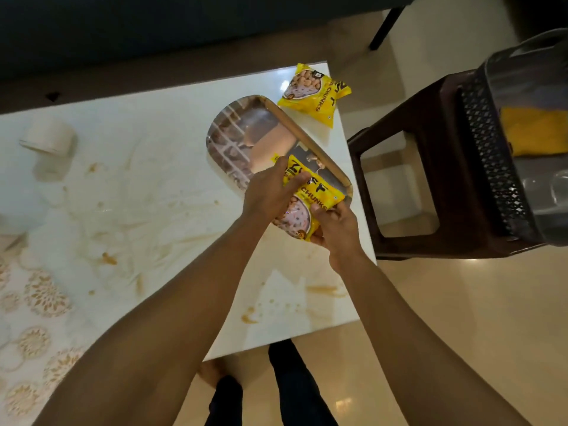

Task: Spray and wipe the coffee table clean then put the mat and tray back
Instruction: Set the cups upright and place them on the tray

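A white coffee table [159,186] carries brown smears and spills. Near its right edge lies a shiny oval tray [239,127] with a tan rim. Over the tray's near end both hands hold a yellow snack packet [310,192]: my left hand [267,195] grips its upper left side and my right hand [335,229] grips its lower right corner. A second yellow packet [313,93] lies on the table's far right corner, beyond the tray. A white mat with a gold floral pattern [33,327] covers the table's near left part.
A white roll [49,139] and another white object [15,216] sit at the table's left. A dark brown plastic stool [430,167] stands right of the table, with a yellow cloth [534,130] and a clear container [528,66] on it. A dark sofa [184,23] lies beyond.
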